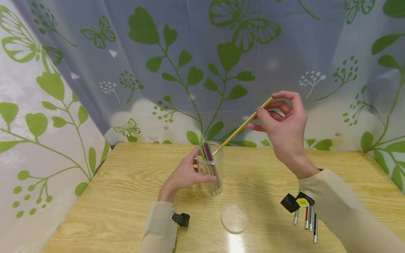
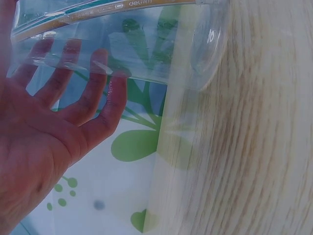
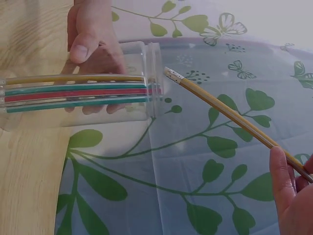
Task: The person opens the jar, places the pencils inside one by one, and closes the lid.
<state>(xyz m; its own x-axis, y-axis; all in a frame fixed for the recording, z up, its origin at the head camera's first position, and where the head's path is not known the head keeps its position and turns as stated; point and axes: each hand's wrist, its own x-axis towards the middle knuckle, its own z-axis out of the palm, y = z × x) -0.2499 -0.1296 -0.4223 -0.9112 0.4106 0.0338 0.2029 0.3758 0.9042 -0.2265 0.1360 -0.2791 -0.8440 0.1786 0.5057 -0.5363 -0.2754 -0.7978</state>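
Observation:
A clear plastic jar [image 1: 218,182] stands on the table, and my left hand [image 1: 186,172] grips its side, with thumb and fingers around it. Several pencils [image 3: 73,92] in yellow, green and red lean inside the jar. My right hand [image 1: 286,126] pinches a yellow pencil [image 1: 242,126] near its far end, well above the table. That pencil slants down to the left, eraser end lowest, right at the jar's mouth. In the left wrist view, spread fingertips [image 2: 100,61] lie against the jar wall; the thumb is mostly out of view.
A round clear lid [image 1: 235,218] lies flat on the wooden table [image 1: 126,196] in front of the jar. Several more pencils [image 1: 311,218] lie at the right, partly hidden under the right forearm. A patterned curtain [image 1: 177,88] hangs behind the table's back edge.

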